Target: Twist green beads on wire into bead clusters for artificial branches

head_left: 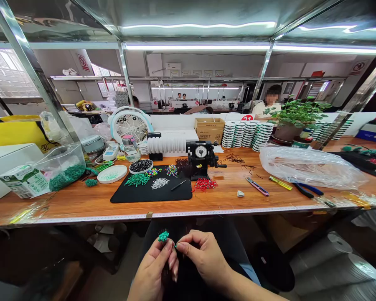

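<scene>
Over my lap, below the table's front edge, my left hand (158, 265) is closed around a small bundle of dark thin stems with green beaded tips (163, 236). My right hand (207, 251) is beside it, thumb and forefinger pinched on a tiny green-tipped piece (175, 246) near the left fingertips. On the table in front lies a black mat (122, 195). It carries a heap of green pieces (137, 179), silvery beads (160, 183), multicoloured beads (172, 170) and a dark pen-like tool (178, 185).
A hand-cranked machine with a dial (201, 152) stands behind red pieces (206, 184). Dishes of black beads (141, 166) and green bits (112, 174) sit left. To the right lie a pink cutter (257, 186), pliers (307, 189) and a plastic bag (307, 169). A person (269, 102) sits beyond.
</scene>
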`<state>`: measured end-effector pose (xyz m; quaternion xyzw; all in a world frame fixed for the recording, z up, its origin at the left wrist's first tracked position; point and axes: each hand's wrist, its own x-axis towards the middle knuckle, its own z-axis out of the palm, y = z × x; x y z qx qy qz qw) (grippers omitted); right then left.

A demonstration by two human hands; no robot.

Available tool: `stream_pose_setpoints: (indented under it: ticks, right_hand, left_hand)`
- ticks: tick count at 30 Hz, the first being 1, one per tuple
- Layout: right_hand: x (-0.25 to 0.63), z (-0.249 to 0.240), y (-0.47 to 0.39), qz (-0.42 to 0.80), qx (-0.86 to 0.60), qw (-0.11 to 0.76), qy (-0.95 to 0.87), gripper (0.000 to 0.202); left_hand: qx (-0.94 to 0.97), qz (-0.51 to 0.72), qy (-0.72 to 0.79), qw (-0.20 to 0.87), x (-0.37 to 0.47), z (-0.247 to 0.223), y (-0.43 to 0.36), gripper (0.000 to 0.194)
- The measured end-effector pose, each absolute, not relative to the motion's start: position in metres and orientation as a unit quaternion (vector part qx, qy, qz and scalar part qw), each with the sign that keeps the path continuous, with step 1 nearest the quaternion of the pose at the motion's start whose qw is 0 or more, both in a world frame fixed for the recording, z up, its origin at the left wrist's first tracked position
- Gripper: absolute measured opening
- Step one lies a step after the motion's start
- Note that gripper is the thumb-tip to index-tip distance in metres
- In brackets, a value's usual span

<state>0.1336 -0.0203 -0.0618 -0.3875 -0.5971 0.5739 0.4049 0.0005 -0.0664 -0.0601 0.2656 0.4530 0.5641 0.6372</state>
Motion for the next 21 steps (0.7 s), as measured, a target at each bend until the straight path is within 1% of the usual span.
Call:
stream_pose_setpoints:
  ticks: [6,11,17,21]
  right_hand:
    - [0.133,-0.065,-0.022,0.544,-0.391,0.412,-0.617,0.017]
    - [0.134,-0.065,-0.022,0.537,-0.389,0.423,-0.617,0.017]
    - [0.142,-0.07,-0.022,0.622,-0.301,0.427,-0.583,0.018]
    - [0.147,-0.073,-0.024,0.64,-0.27,0.423,-0.582,0.017]
  left_hand:
    - [0.352,0.522,0.453,0.631,-0.001,-0.069,-0.067,0.023]
    - [0.358,0.499,0.455,0.645,-0.003,-0.069,-0.069,0.022]
    - [0.302,0.577,0.462,0.601,-0.006,-0.061,-0.07,0.021]
    - [0.275,0.599,0.471,0.587,-0.009,-0.062,-0.072,0.028]
